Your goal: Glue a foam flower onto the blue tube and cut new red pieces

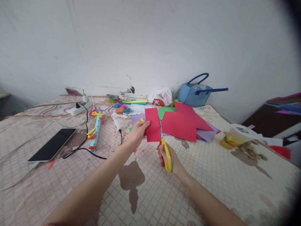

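Between its thumb and fingers my left hand (pixel 140 133) pinches the left edge of a red paper piece (pixel 153 127), held upright above the table. My right hand (pixel 169 156) grips a pair of scissors (pixel 167 153) with yellow and red handles. The blades point up and away, lying along the right edge of the held paper. Whether they are cutting into it I cannot tell. Just to the right, larger red sheets (pixel 180 125) lie over purple paper (pixel 207 134) and green paper (pixel 166 111).
A white glue gun (pixel 116 121) with a black cord stands left of my hands, near a blue decorated strip (pixel 95 131). Further left are a tablet (pixel 53 144) and a power strip (pixel 77 109). Behind sit a blue bag (pixel 194 94) and a white plastic bag (pixel 162 95); a yellowish cup (pixel 228 142) is right.
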`<state>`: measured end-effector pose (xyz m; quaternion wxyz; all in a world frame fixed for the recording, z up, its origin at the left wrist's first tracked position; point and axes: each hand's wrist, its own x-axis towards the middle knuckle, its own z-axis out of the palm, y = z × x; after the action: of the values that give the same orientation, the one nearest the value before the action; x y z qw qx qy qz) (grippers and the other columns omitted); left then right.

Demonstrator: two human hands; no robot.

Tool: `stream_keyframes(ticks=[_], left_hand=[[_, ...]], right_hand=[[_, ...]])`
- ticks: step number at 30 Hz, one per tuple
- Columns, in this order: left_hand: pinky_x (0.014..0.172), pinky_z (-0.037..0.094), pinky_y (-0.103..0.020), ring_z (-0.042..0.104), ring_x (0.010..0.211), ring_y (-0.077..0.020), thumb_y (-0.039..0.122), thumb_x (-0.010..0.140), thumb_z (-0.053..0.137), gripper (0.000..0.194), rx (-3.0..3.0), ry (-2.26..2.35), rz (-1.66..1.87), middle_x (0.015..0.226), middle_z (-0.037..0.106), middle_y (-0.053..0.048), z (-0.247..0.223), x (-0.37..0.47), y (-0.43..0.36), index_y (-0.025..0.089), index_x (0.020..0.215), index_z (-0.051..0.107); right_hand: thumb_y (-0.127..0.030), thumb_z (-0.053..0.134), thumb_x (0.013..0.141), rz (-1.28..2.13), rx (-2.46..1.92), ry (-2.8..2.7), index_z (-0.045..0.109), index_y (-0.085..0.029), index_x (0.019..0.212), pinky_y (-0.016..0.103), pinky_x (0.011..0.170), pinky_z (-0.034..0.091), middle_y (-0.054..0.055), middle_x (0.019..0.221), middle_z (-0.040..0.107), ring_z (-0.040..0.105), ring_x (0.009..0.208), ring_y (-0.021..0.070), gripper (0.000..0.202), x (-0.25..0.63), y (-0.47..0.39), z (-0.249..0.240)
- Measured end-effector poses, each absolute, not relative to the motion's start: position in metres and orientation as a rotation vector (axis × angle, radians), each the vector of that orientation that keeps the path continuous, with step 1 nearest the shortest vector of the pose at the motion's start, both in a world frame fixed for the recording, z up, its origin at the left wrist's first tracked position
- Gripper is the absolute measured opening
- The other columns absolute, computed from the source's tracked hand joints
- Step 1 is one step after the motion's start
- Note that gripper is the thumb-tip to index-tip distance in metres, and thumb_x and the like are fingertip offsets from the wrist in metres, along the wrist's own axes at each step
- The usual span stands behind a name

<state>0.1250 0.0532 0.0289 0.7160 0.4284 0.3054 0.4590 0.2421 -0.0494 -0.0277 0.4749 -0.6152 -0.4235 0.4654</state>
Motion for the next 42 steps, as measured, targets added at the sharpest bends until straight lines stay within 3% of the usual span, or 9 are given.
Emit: stream_keyframes(ticks=[26,35,42], left_hand=[[0.054,0.042,-0.023,0.056,0.057,-0.0116,0.037,0.065,0.071,0.024,0.985,0.706,0.959,0.067,0.064,-0.004,0.0267,0.1244,0.0516,0.014,0.066,0.062],[0.062,0.046,-0.027,0.06,0.063,-0.0145,0.036,0.069,0.068,0.025,1.011,0.711,0.932,0.074,0.067,-0.008,0.0246,0.1272,0.049,0.012,0.076,0.068],[0.058,0.044,-0.023,0.057,0.056,-0.0111,0.034,0.07,0.068,0.021,0.996,0.733,0.932,0.068,0.067,-0.006,0.0256,0.1277,0.0484,0.012,0.069,0.066]], right_hand=[[-0.073,0.042,0.072,1.091,-1.461,-1.082,0.043,-0.021,0.079,0.02,0.035,0.038,-0.009,0.049,0.037,0.038,0.035,0.0067,0.052,0.2475,-0.0474,-0.0291],[-0.072,0.043,0.073,1.075,-1.468,-1.076,0.038,-0.022,0.072,0.019,0.034,0.037,-0.009,0.048,0.037,0.037,0.036,0.0068,0.051,0.2479,-0.0488,-0.0232],[-0.072,0.046,0.07,1.086,-1.463,-1.042,0.039,-0.022,0.075,0.018,0.032,0.035,-0.009,0.045,0.035,0.036,0.033,0.0067,0.051,0.2475,-0.0439,-0.032]])
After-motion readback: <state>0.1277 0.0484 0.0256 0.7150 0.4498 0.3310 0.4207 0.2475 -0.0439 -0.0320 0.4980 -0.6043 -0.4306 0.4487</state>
